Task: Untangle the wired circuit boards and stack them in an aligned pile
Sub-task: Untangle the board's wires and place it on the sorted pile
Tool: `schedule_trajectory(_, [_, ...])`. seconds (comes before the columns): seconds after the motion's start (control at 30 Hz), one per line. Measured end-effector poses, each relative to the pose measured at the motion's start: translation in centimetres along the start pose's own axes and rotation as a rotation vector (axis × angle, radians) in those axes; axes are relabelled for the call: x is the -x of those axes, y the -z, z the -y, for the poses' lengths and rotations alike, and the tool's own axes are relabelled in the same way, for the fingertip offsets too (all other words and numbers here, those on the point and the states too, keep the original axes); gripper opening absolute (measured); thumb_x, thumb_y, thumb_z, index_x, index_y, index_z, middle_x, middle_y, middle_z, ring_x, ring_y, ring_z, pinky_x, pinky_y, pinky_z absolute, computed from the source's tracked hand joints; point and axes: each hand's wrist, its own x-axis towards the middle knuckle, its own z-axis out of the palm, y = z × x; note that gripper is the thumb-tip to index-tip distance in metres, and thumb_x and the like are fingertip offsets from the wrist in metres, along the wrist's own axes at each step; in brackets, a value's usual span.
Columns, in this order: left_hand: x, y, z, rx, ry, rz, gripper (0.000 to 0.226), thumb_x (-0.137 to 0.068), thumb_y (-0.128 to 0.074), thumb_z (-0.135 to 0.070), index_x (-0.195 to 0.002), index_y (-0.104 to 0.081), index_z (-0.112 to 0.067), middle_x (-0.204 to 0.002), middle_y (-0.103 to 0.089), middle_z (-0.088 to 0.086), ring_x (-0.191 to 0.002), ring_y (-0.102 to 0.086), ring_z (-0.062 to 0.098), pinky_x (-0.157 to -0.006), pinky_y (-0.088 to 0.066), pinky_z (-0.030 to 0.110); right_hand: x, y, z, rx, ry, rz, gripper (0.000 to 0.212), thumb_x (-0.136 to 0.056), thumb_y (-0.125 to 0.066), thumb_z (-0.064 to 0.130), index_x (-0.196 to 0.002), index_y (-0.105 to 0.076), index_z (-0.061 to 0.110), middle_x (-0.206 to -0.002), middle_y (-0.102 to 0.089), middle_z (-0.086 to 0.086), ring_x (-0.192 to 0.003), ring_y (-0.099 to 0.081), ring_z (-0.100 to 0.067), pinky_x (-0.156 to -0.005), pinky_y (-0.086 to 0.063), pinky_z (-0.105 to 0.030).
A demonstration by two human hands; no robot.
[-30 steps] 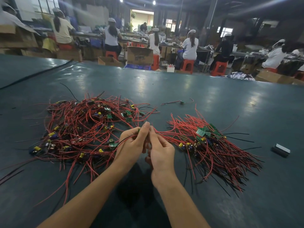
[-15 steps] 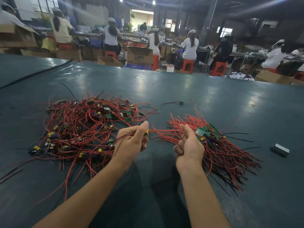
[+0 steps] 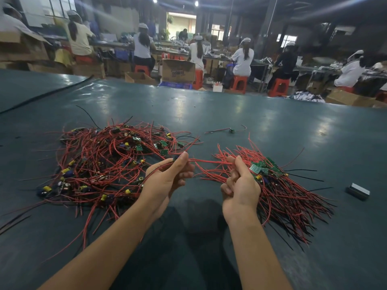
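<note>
- left hand point(image 3: 167, 178) is in a pinch, thumb on top, holding one end of a red wire point(image 3: 211, 161). There's something small and dark at the thumb tip, maybe a board, too tiny to call
- right hand point(image 3: 240, 185) is fisted round the other end of that wire, thumb sticking up. The wire runs nearly straight between the two hands, lifted off the table point(image 3: 209, 109)
- 9 to 10 o'clock from the hands: the tangled heap point(image 3: 100, 164), red and black leads looped through each other with little green circuit boards point(image 3: 163, 152) buried in it
- 3 o'clock, right against the right hand: the sorted pile point(image 3: 293, 197), boards bunched together, leads fanning out toward 4 o'clock
- one stray board point(image 3: 231, 130) at 1 o'clock, and a grey block point(image 3: 358, 191) way out at 3
- my guess on handling: these weigh nothing, the leads are floppy and snag on everything, and the solder joints are probably the weak spot. I'd hold the board edge or the wire right next to it and tease the loops out, not yank
</note>
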Motion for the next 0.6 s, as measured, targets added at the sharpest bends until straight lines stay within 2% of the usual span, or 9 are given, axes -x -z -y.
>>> schedule_trajectory(0.1, [0.0, -0.1, -0.4, 0.208, 0.112, -0.001, 0.020, -0.064, -0.075, -0.033, -0.069, -0.075, -0.014, -0.073, -0.072, 0.003, -0.057, -0.064, 0.007, -0.048, -0.050, 0.014, 0.1, 0.0, -0.1, 0.017, 0.023, 0.045, 0.028, -0.092, -0.065, 0.019, -0.067, -0.077, 0.015, -0.049, -0.030, 0.008, -0.039, -0.019, -0.006, -0.037, -0.018, -0.020])
schedule_trajectory(0.2, [-0.3, 0.0, -0.9, 0.392, 0.147, -0.047, 0.027, -0.062, -0.076, -0.032, -0.079, -0.066, -0.014, -0.072, -0.067, -0.001, -0.057, -0.061, 0.006, -0.051, -0.050, 0.015, 0.4, -0.2, -0.2, 0.082, 0.036, 0.181, 0.030, -0.092, -0.063, 0.016, -0.066, -0.077, 0.015, -0.047, -0.028, 0.007, -0.039, -0.020, -0.007, -0.038, -0.020, -0.019])
schedule_trajectory(0.27, [-0.4, 0.2, -1.4, 0.431, 0.120, -0.026, 0.027, -0.064, -0.074, -0.035, -0.081, -0.063, -0.017, -0.077, -0.067, -0.003, -0.062, -0.063, 0.007, -0.054, -0.050, 0.016, 0.6, -0.2, -0.2, 0.120, 0.057, 0.273, 0.030, -0.093, -0.062, 0.017, -0.068, -0.078, 0.014, -0.045, -0.034, 0.008, -0.039, -0.023, -0.007, -0.038, -0.021, -0.019])
schedule_trajectory(0.33, [-0.6, 0.4, -1.8, 0.427, 0.053, 0.027, 0.019, -0.070, -0.068, -0.035, -0.080, -0.061, -0.020, -0.090, -0.073, -0.001, -0.072, -0.069, 0.008, -0.058, -0.052, 0.016, 0.7, -0.1, 0.0, 0.110, 0.091, 0.322, 0.034, -0.093, -0.060, 0.031, -0.072, -0.079, 0.013, -0.049, -0.043, 0.008, -0.039, -0.027, -0.006, -0.039, -0.022, -0.018])
schedule_trajectory(0.4, [-0.6, 0.3, -2.2, 0.421, 0.000, 0.084, 0.019, -0.071, -0.066, -0.034, -0.083, -0.064, -0.019, -0.095, -0.076, 0.001, -0.079, -0.073, 0.009, -0.062, -0.055, 0.017, 0.6, 0.2, 0.4, 0.022, 0.062, 0.344, 0.049, -0.087, -0.053, 0.055, -0.078, -0.080, 0.014, -0.054, -0.046, 0.007, -0.041, -0.032, -0.006, -0.040, -0.024, -0.017])
schedule_trajectory(0.47, [-0.6, 0.2, -2.5, 0.410, 0.009, 0.114, 0.019, -0.068, -0.068, -0.034, -0.074, -0.071, -0.017, -0.082, -0.075, 0.000, -0.071, -0.072, 0.008, -0.059, -0.055, 0.017, 0.2, 0.5, 0.7, -0.044, -0.002, 0.340, 0.058, -0.087, -0.047, 0.063, -0.083, -0.080, 0.015, -0.057, -0.046, 0.007, -0.041, -0.033, -0.006, -0.039, -0.027, -0.017])
schedule_trajectory(0.53, [-0.4, 0.3, -2.5, 0.364, 0.059, 0.131, 0.020, -0.066, -0.070, -0.036, -0.061, -0.071, -0.017, -0.065, -0.069, -0.004, -0.056, -0.064, 0.007, -0.054, -0.053, 0.019, 0.0, 0.6, 0.6, 0.006, -0.054, 0.319, 0.053, -0.095, -0.045, 0.056, -0.086, -0.078, 0.015, -0.060, -0.046, 0.006, -0.040, -0.033, -0.005, -0.037, -0.028, -0.016])
schedule_trajectory(0.6, [-0.4, 0.6, -2.2, 0.275, 0.118, 0.149, 0.022, -0.070, -0.073, -0.034, -0.057, -0.066, -0.017, -0.053, -0.058, -0.005, -0.045, -0.053, 0.007, -0.048, -0.049, 0.020, 0.1, 0.4, 0.1, 0.143, -0.092, 0.302, 0.044, -0.096, -0.051, 0.049, -0.086, -0.078, 0.015, -0.061, -0.048, 0.008, -0.041, -0.036, -0.004, -0.037, -0.031, -0.016])
